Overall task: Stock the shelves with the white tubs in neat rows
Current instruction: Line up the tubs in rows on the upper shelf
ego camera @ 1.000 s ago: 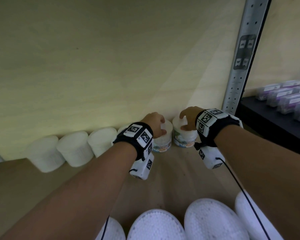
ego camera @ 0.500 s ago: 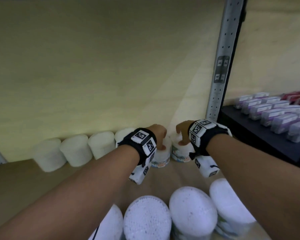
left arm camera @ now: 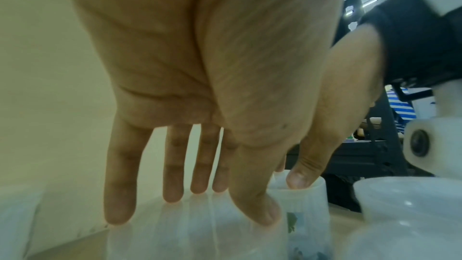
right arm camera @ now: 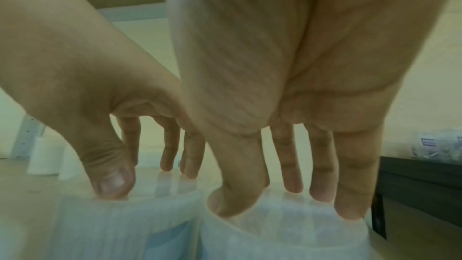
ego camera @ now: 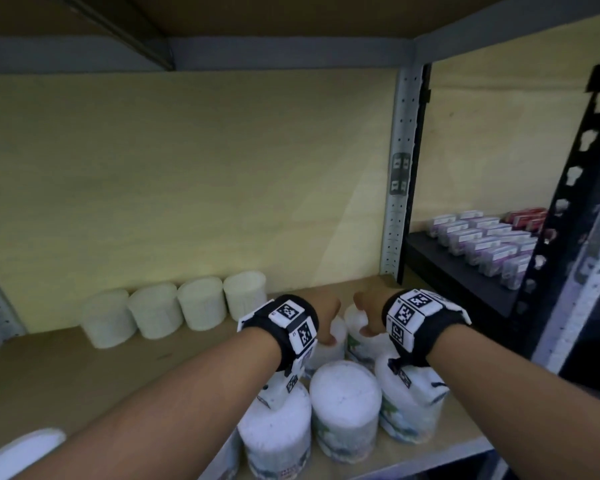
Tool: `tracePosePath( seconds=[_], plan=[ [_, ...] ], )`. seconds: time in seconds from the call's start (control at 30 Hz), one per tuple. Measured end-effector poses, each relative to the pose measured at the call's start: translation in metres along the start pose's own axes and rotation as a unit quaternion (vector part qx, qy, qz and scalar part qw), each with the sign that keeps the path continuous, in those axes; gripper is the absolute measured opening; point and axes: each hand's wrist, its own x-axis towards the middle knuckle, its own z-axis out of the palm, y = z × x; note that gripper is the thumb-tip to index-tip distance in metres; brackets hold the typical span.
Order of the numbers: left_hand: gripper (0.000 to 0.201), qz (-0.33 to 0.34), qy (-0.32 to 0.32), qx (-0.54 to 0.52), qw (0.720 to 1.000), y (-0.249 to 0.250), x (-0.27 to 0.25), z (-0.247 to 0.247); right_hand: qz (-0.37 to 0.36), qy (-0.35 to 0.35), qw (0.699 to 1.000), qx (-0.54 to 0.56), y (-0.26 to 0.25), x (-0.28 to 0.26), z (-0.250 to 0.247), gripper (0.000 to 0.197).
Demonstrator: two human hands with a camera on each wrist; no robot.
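Observation:
Two white tubs stand side by side in the middle of the wooden shelf (ego camera: 101,375). My left hand (ego camera: 326,317) grips the left tub (ego camera: 336,332) from above, thumb on the near rim and fingers over the far rim (left arm camera: 195,230). In the same way my right hand (ego camera: 368,306) holds the right tub (ego camera: 361,344), fingertips spread round its lid (right arm camera: 282,234). Several plain white tubs (ego camera: 177,306) form a row along the back wall to the left. Several more labelled tubs (ego camera: 343,400) are clustered at the front edge under my wrists.
A grey perforated post (ego camera: 399,168) closes the bay on the right. Beyond it a black shelf (ego camera: 440,265) carries rows of small purple and red boxes. An upper shelf hangs overhead. One white lid (ego camera: 18,452) shows at the bottom left.
Both hands stay on the same two tubs. The head view has drawn back and up, so the upper shelf and the front cluster now show, and the held tubs look farther from the wall.

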Motion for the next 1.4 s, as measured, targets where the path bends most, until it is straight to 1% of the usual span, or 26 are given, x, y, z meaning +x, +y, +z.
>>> tracePosePath(
  seconds=[0.07, 0.1, 0.13, 0.2, 0.27, 0.43, 0.6, 0.67, 0.73, 0.8, 0.9, 0.97, 1.07, 1.2, 1.33, 1.4],
  plan=[
    [0.051, 0.002, 0.003, 0.008, 1.0, 0.004, -0.006, 0.001, -0.006, -0.002, 1.0, 0.007, -0.014, -0.048, -0.021, 0.07],
    [0.052, 0.002, 0.002, 0.011, 1.0, 0.007, -0.009, 0.001, -0.011, -0.019, 1.0, 0.019, -0.016, -0.061, -0.026, 0.066],
    [0.052, 0.003, 0.0, 0.015, 1.0, 0.01, -0.012, 0.001, -0.014, -0.038, 0.999, 0.023, -0.016, -0.069, -0.03, 0.064],
    [0.053, 0.002, -0.005, 0.017, 1.0, 0.014, -0.016, 0.001, -0.01, -0.043, 0.998, 0.034, -0.016, -0.078, -0.034, 0.063],
    [0.054, 0.001, -0.011, 0.011, 1.0, 0.017, -0.019, 0.0, -0.013, -0.034, 0.998, 0.05, -0.016, -0.082, -0.034, 0.063],
    [0.055, -0.002, -0.012, -0.003, 1.0, 0.02, -0.023, 0.001, -0.02, -0.042, 0.997, 0.054, -0.015, -0.09, -0.031, 0.064],
    [0.057, -0.01, -0.011, -0.028, 0.999, 0.018, -0.023, 0.002, -0.021, -0.029, 0.997, 0.068, -0.015, -0.093, -0.029, 0.061],
    [0.054, -0.011, -0.007, -0.047, 0.999, 0.013, -0.024, 0.002, -0.028, -0.027, 0.997, 0.067, -0.015, -0.095, -0.033, 0.06],
    [0.05, -0.014, 0.004, -0.06, 0.998, 0.005, -0.025, -0.001, -0.04, -0.017, 0.997, 0.067, -0.014, -0.096, -0.037, 0.057],
    [0.05, -0.023, 0.008, -0.07, 0.997, -0.006, -0.026, -0.004, -0.049, 0.012, 0.996, 0.067, -0.015, -0.093, -0.041, 0.053],
    [0.053, -0.048, 0.009, -0.086, 0.995, -0.025, -0.03, -0.009, -0.06, 0.033, 0.99, 0.121, -0.024, -0.089, -0.051, 0.051],
    [0.052, -0.063, 0.014, -0.093, 0.994, -0.041, -0.035, -0.01, -0.072, 0.041, 0.984, 0.159, -0.034, -0.086, -0.058, 0.05],
    [0.051, -0.09, 0.026, -0.094, 0.991, -0.069, -0.044, -0.008, -0.086, 0.045, 0.978, 0.186, -0.054, -0.078, -0.068, 0.048],
    [0.051, -0.122, 0.042, -0.097, 0.987, -0.103, -0.06, -0.008, -0.105, 0.048, 0.976, 0.187, -0.081, -0.065, -0.078, 0.049],
    [0.055, -0.151, 0.04, -0.109, 0.982, -0.137, -0.074, -0.003, -0.117, 0.051, 0.974, 0.187, -0.108, -0.05, -0.087, 0.046],
    [0.053, -0.167, 0.042, -0.115, 0.978, -0.154, -0.08, 0.0, -0.119, 0.05, 0.973, 0.189, -0.122, -0.042, -0.091, 0.046]
  ],
)
